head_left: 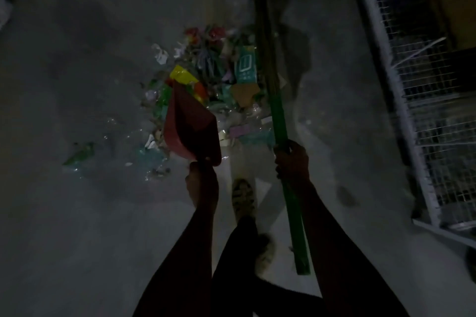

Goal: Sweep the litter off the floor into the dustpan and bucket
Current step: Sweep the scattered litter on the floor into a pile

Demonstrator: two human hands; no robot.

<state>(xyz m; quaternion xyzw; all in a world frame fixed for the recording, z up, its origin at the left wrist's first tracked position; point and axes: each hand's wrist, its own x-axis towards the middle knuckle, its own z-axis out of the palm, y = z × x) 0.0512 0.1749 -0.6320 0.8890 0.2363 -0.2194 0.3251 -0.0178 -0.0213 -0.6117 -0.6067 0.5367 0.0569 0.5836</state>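
In a dim room, a person stands over a heap of litter point(219, 80) on a grey concrete floor point(77, 213), a tool in each hand. The left hand point(201, 183) grips the handle of a red dustpan point(190, 126), fingers curled round it just below the pan's narrow rear end. The pan's open mouth points away from the body and into the near edge of the heap, its long axis running up and slightly left from the grip. The right hand point(292, 159) holds a green broom point(279, 121) partway down the handle, fingers wrapped round the shaft. The broom's long axis runs nearly straight away from the person along the heap's right flank, its bristle end lying blurred and dark on the far side of the litter.

The litter lies ahead of both hands, between the two tools: wrappers, a teal packet, a yellow scrap and clear plastic. A few stray bits, among them a green wrapper point(79, 156), lie scattered to the left, well apart from the pan.

The coming stroke appears to turn on this: the bristles sit beyond and to the right of the heap, the pan's mouth on its near left, so a pull of the broom toward the body and leftward should drive the rubbish into the pan. No bucket is in view. A wire mesh cage point(412, 90) stands along the right, and one patterned shoe point(243, 199) shows between the forearms.
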